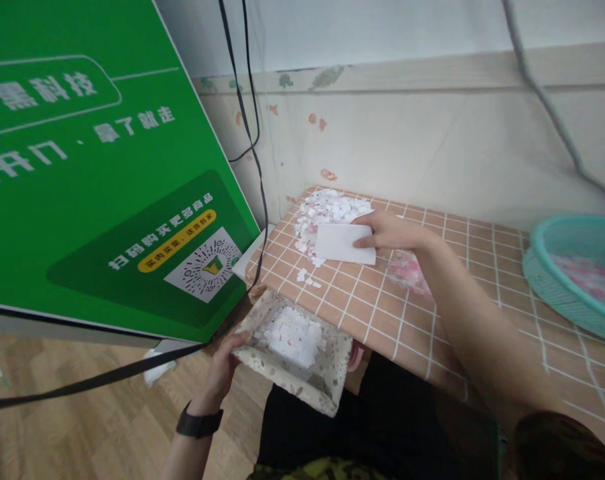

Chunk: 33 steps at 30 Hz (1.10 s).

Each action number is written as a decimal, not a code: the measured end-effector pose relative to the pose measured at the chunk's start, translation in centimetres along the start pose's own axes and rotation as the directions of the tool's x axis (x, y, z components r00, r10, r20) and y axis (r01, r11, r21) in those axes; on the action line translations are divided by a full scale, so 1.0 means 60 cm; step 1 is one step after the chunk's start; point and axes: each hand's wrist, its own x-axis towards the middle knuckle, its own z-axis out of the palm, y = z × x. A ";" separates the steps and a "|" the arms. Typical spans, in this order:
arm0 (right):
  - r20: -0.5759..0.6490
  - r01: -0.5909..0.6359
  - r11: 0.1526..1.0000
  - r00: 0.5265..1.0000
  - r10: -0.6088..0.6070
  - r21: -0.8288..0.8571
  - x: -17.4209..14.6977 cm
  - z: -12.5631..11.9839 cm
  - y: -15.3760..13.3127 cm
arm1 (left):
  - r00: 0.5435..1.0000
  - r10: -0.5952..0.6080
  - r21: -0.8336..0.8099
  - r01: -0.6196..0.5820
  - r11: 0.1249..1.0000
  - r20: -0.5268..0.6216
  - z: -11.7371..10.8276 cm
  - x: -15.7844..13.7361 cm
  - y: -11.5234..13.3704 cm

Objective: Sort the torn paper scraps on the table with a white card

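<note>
My left hand (227,360) grips the left rim of a flower-patterned fabric tray (327,393), held just below the table's front edge. Inside that tray lies a heap of small white paper scraps (292,337). Over the table, my right hand (389,230) is closed on a white card (345,241), which looks like stiff or folded paper. The card touches or hovers over a pile of torn paper scraps (332,205) at the table's far left corner; I cannot tell which. A few loose scraps (307,277) lie nearer the front edge.
A table with a brown grid-patterned cover (362,293) meets the wall. Beside my right forearm lies a pinkish plastic packet (409,272). A turquoise basket (557,280) stands at the right. On the left are a large green printed panel (107,167) and a hanging black cable (262,193).
</note>
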 end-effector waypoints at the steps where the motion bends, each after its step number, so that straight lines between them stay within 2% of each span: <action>1: 0.030 0.006 1.000 1.000 -0.006 -0.003 -0.002 -0.003 0.000 | 1.000 -0.010 -0.004 0.010 1.000 0.016 0.000 -0.001 0.000; 4: 0.083 -0.001 1.000 0.997 0.001 -0.008 -0.011 -0.016 -0.002 | 1.000 0.000 -0.005 0.000 1.000 0.003 -0.001 -0.001 -0.004; 8: 0.017 -0.054 0.998 0.998 0.054 0.019 -0.017 -0.022 -0.001 | 0.999 0.033 0.005 -0.033 0.999 -0.003 -0.001 0.003 -0.009; 11: 0.021 -0.081 0.996 0.997 0.081 0.045 -0.013 -0.014 0.003 | 0.999 0.038 0.015 -0.038 0.999 -0.020 0.000 0.004 -0.013; 14: 0.053 -0.064 0.997 0.997 0.061 0.051 -0.012 -0.012 0.007 | 0.999 0.039 0.021 -0.038 0.999 -0.033 0.005 0.003 -0.016; 19: 0.028 -0.061 0.998 0.998 0.060 0.028 -0.018 -0.021 0.004 | 0.997 0.081 0.011 -0.082 0.997 0.007 0.017 -0.004 -0.015; 27: 0.115 0.002 1.000 0.993 -0.005 0.025 -0.016 -0.016 0.001 | 0.999 0.038 -0.017 -0.038 0.999 0.021 0.010 0.002 -0.023; 33: 0.038 -0.071 0.996 0.997 0.069 0.051 -0.011 -0.009 0.008 | 0.999 0.039 0.005 -0.039 0.999 0.037 0.008 0.004 -0.025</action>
